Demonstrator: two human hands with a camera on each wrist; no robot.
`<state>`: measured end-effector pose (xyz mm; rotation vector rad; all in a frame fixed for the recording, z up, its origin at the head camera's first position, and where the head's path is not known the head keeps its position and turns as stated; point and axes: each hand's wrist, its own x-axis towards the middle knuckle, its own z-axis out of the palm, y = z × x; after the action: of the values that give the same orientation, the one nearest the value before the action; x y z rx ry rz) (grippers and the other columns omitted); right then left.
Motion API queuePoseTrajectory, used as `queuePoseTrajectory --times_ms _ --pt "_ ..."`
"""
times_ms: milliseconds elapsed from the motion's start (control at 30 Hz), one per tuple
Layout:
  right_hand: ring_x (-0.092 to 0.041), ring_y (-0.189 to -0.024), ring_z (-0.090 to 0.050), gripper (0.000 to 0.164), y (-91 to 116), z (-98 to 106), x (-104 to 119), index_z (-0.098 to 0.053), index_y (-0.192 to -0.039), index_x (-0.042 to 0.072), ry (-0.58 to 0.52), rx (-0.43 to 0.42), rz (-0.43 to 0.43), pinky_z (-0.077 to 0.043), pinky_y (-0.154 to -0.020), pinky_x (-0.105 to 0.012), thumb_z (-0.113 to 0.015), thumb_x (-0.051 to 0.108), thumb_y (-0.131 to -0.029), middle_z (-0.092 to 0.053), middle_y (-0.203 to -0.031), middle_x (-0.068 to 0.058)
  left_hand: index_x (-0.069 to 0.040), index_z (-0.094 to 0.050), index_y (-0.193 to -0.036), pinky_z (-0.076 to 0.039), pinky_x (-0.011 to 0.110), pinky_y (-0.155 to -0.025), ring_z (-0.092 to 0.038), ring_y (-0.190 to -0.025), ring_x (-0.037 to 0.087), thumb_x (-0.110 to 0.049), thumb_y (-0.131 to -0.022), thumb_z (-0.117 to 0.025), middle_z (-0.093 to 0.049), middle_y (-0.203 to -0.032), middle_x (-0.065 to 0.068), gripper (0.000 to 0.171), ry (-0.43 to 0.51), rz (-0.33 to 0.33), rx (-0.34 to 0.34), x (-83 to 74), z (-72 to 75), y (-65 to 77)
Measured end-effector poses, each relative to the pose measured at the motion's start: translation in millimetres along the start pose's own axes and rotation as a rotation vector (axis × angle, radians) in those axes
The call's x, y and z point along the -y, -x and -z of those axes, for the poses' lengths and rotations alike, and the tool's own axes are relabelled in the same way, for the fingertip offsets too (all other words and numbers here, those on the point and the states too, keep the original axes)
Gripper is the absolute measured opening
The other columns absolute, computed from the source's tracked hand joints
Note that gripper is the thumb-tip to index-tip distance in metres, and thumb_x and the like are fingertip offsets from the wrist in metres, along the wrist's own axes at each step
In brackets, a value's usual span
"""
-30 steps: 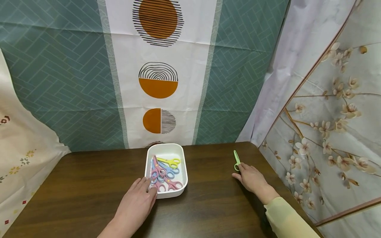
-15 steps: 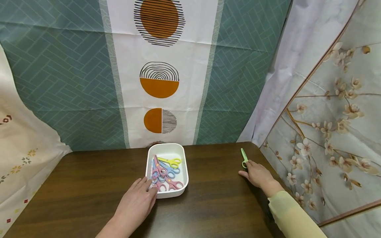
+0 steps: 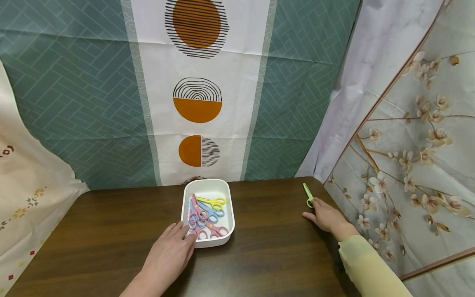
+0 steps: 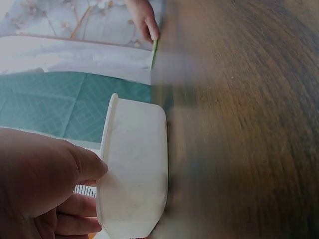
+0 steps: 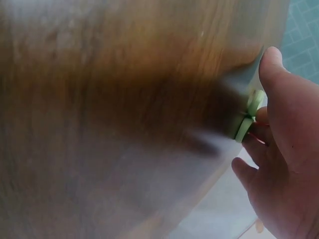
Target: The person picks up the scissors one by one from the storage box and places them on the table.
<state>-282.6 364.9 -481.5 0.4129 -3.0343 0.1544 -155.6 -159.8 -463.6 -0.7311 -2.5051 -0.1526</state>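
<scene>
A white plastic box stands on the table, with several pairs of scissors in it: pink ones, blue ones and a yellow pair. On its near left corner rests my left hand, thumb and fingertips touching the rim. Far to the right lies a green pair of scissors, blade pointing toward the back. My right hand touches its handle with the fingers, thumb spread apart. In the right wrist view the green handle loops show beside the fingers, partly hidden.
The brown wooden table runs back to a green and white hanging cloth. A flowered fabric borders the right edge, near my right hand. Cream cloth hangs along the left.
My right hand has moved to the right and slightly back, and the green scissors have shifted with it, turning a little. My left hand and the box have stayed in place.
</scene>
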Motion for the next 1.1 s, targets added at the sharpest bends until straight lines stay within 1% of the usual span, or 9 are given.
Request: queuePoseTrajectory --times_ms 133,300,467,567,633,733,867,1100 --pt "-0.058 -0.143 -0.050 0.076 -0.1 -0.3 -6.4 -0.050 -0.146 -0.022 -0.006 0.014 -0.013 -0.045 -0.118 -0.067 -0.067 0.043 -0.110 -0.048 -0.154 -0.045 -0.010 -0.077 -0.095 -0.057 0.058 -0.109 -0.074 -0.118 0.045 -0.015 -0.090 -0.088 -0.079 -0.115 0.021 0.013 0.001 -0.001 0.000 0.3 -0.5 0.2" --pt "-0.058 -0.144 -0.049 0.077 1.0 -1.2 -11.6 -0.049 -0.148 -0.021 -0.014 0.011 -0.024 -0.045 -0.118 -0.068 -0.067 0.044 -0.110 -0.047 -0.155 -0.044 -0.010 -0.078 -0.097 -0.056 0.058 -0.110 -0.074 -0.120 0.044 -0.016 -0.090 -0.089 -0.079 -0.116 0.020 0.013 0.005 0.010 0.015 0.2 0.2 -0.5" --pt "-0.058 -0.144 -0.049 0.075 3.2 -0.8 -13.5 -0.050 -0.148 -0.020 -0.021 0.001 -0.024 -0.044 -0.118 -0.068 -0.067 0.043 -0.110 -0.047 -0.155 -0.044 -0.011 -0.079 -0.097 -0.055 0.058 -0.112 -0.073 -0.122 0.044 -0.016 -0.091 -0.088 -0.080 -0.116 0.020 0.012 0.017 0.031 0.053 -0.4 1.6 -1.3" --pt "-0.058 -0.145 -0.048 0.074 4.7 0.8 -12.2 -0.050 -0.148 -0.020 -0.031 0.004 -0.026 -0.044 -0.118 -0.068 -0.067 0.042 -0.110 -0.047 -0.155 -0.044 -0.010 -0.080 -0.099 -0.053 0.057 -0.114 -0.072 -0.124 0.044 -0.016 -0.092 -0.088 -0.080 -0.118 0.020 0.011 0.021 0.052 0.087 -1.2 3.2 -2.0" --pt "-0.058 -0.147 -0.047 0.075 5.1 1.4 -11.5 -0.049 -0.149 -0.020 -0.037 0.009 -0.032 -0.043 -0.119 -0.068 -0.067 0.042 -0.110 -0.046 -0.157 -0.043 -0.010 -0.080 -0.099 -0.053 0.057 -0.115 -0.072 -0.125 0.044 -0.016 -0.093 -0.087 -0.080 -0.119 0.020 0.011 0.022 0.059 0.097 -2.1 4.5 -2.3" --pt "-0.058 -0.146 -0.047 0.075 5.1 1.3 -11.0 -0.050 -0.148 -0.020 -0.036 0.003 -0.028 -0.043 -0.119 -0.068 -0.067 0.043 -0.111 -0.046 -0.156 -0.044 -0.011 -0.079 -0.098 -0.053 0.057 -0.115 -0.072 -0.124 0.044 -0.015 -0.092 -0.088 -0.080 -0.118 0.019 0.011 0.023 0.050 0.080 -1.7 4.1 -1.9" --pt "-0.058 -0.143 -0.050 0.073 4.6 -0.9 -12.6 -0.052 -0.146 -0.019 -0.039 -0.026 -0.015 -0.045 -0.117 -0.068 -0.068 0.042 -0.110 -0.050 -0.153 -0.043 -0.011 -0.078 -0.096 -0.055 0.058 -0.112 -0.073 -0.121 0.044 -0.015 -0.091 -0.088 -0.080 -0.115 0.019 0.011 0.021 0.030 0.046 0.0 2.0 -1.2" --pt "-0.058 -0.143 -0.051 0.073 4.9 -4.4 -14.1 -0.053 -0.145 -0.018 -0.047 -0.053 -0.013 -0.046 -0.117 -0.068 -0.068 0.044 -0.110 -0.050 -0.154 -0.042 -0.011 -0.079 -0.096 -0.055 0.058 -0.112 -0.074 -0.120 0.044 -0.015 -0.090 -0.089 -0.080 -0.114 0.018 0.012 0.018 0.030 0.050 1.1 -0.3 -0.6"
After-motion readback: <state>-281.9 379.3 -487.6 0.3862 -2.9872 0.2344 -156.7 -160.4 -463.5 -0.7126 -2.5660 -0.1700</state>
